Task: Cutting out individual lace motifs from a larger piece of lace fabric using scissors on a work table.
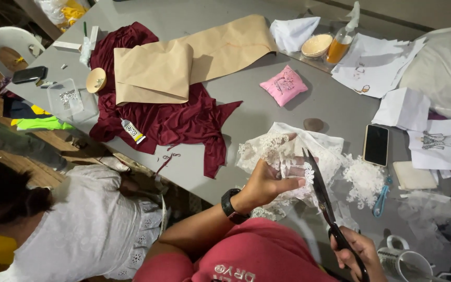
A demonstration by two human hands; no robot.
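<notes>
While the left hand [267, 183] pinches white lace [288, 151] above the grey table [257, 112], the right hand [353, 253] is closed around the scissors [324, 201] handles (blades open, tips at the lace edge). A phone [376, 144] lies just beside, a pink cushion [284, 84] farther off.

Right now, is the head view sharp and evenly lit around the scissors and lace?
Head view: the scissors and lace look sharp, the table evenly lit with soft shadows; wide-lens bending shows at the edges, the bottom right corner by the mug is dim; the phone shows no glare.
</notes>
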